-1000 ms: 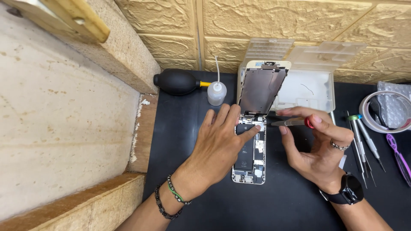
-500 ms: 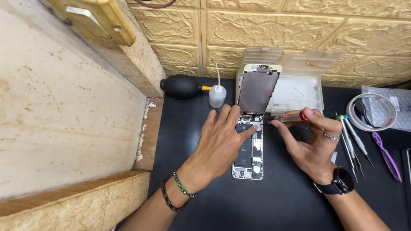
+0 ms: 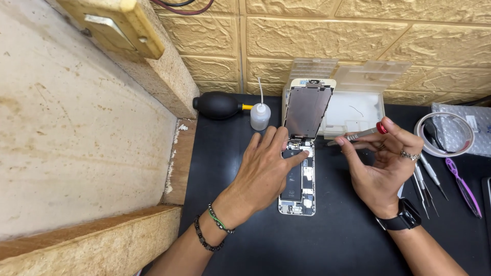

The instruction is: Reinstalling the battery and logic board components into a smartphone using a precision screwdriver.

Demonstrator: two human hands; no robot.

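The left hand [image 3: 266, 171] lies flat and unclenched on the opened phone [image 3: 298, 179], a fingertip touching its upper internals, while the right hand [image 3: 381, 163] pinches a red-capped screwdriver [image 3: 358, 135] just beside it. The phone rests on the black desk [image 3: 332, 240], its screen panel [image 3: 306, 110] propped upright against a clear plastic parts box [image 3: 358, 107]. A black air blower [image 3: 219, 105] and small squeeze bottle [image 3: 260, 115] sit behind, spare tools [image 3: 427, 179] to the right.

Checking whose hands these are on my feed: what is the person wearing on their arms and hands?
Left wrist: two bracelets, one of dark beads, one dark cord with green. Right wrist: a black watch on a black strap. A ring on a right-hand finger. Both forearms bare, no sleeves or gloves.
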